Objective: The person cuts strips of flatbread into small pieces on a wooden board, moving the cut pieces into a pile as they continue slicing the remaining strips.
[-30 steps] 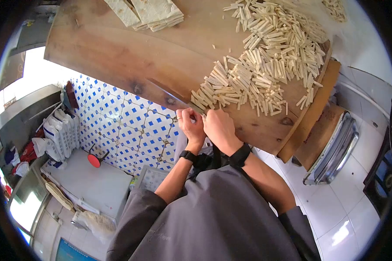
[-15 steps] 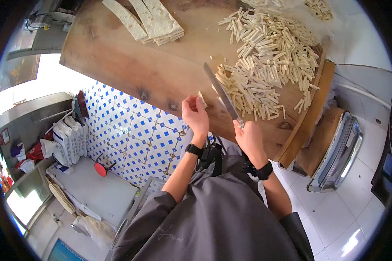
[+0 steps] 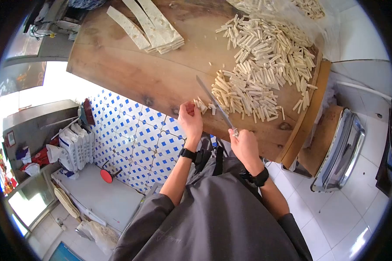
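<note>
At the near edge of the wooden board [image 3: 130,69], my left hand [image 3: 190,122] is closed, its curled fingers against small pale strips [image 3: 200,105]. My right hand [image 3: 245,146] is wrapped round the handle of a long knife [image 3: 216,102], whose blade points up and left between the strips at my left hand and a large heap of cut strips [image 3: 252,82]. A short cut piece [image 3: 212,108] lies beside the blade. Farther back on the board rests a stack of long flat sheets [image 3: 159,30].
A clear plastic bag [image 3: 287,13] with more cut pieces is at the board's far right. A metal-rimmed container [image 3: 342,150] stands right of the board. At the lower left are a grey-white surface [image 3: 100,191] and a red round object [image 3: 106,175].
The knife and my right hand have shifted slightly left and down. My left hand is lower, with its strips now at the board's edge. The view has shifted a little.
</note>
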Demonstrator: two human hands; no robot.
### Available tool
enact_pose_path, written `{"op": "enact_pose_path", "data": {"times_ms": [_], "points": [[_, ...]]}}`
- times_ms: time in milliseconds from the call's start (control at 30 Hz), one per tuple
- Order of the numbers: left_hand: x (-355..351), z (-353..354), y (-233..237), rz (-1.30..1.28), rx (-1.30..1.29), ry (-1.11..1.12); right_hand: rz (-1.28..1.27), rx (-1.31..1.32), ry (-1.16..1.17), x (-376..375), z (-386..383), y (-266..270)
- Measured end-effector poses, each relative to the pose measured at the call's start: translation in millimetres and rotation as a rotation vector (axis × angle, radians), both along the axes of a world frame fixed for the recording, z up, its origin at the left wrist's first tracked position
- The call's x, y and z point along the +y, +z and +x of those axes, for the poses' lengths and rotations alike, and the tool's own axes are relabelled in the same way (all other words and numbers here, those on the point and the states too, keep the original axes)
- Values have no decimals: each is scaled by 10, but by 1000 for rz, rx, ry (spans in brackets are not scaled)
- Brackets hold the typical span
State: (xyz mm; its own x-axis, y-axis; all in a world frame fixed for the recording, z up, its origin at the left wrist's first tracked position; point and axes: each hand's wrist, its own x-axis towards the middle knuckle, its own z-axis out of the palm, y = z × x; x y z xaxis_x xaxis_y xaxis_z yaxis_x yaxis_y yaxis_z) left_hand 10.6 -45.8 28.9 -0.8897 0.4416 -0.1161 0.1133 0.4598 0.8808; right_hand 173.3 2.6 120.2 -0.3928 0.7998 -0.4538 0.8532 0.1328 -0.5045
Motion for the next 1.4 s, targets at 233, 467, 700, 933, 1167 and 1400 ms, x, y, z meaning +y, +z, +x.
{"op": "enact_pose_path", "data": {"times_ms": [233, 467, 700, 933, 1167, 1400], "points": [[-70, -266, 13, 48, 100, 43, -55, 3, 25, -57, -28, -46], [-108, -523, -80, -82, 210, -132, -88, 54, 12, -145, -196, -129], [-182, -535, -160, -62, 53, -227, 44, 87, -171, -381, -448, -240], [-250, -562, -93, -64, 150, -334, 93, 95, -289, -581, -700, -304], [-279, -733, -204, -46, 64, -440, 67, 35, -354, -689, -909, -393], [-347, -755, -184, -18, 29, -466, 86, -115, -320, -792, -948, -538]]}}
